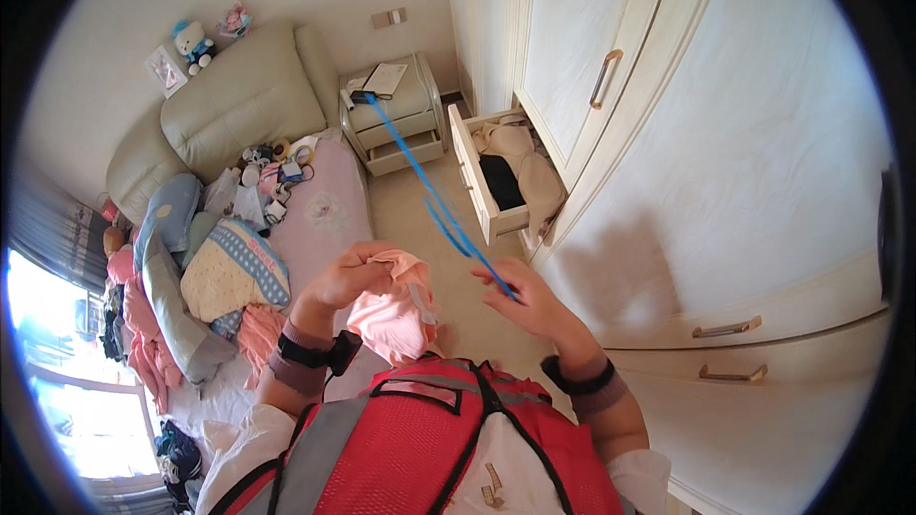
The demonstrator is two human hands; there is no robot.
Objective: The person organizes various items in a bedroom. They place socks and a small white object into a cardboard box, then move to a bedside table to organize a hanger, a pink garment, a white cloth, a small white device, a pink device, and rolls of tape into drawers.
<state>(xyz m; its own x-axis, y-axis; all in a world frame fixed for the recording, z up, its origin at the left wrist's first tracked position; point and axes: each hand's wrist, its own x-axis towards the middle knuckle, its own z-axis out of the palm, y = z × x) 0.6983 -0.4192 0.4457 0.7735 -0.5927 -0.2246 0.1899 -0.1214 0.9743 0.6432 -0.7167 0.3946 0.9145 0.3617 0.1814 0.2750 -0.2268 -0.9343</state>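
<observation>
Gripped in my left hand (356, 273) is a pink cloth garment (393, 311), bunched at the top and hanging in front of my red vest. My right hand (528, 300), a little apart on the right, holds the lower end of a long, thin blue clothes hanger (408, 150). The hanger looks nearly edge-on and slightly blurred, slanting up and away past the bedside, so its full shape is hard to tell. Beyond my right hand, a pulled-out wardrobe drawer (470, 179) contains beige bras (512, 146) and a black folded cloth (501, 182).
White wardrobe doors (751, 157) with metal handles rise on the right. On the left is a bed (336, 207) with pillows, clothes and a pile of small items (275, 172). A nightstand (401, 118) with a partly open lower drawer stands by the headboard (243, 86).
</observation>
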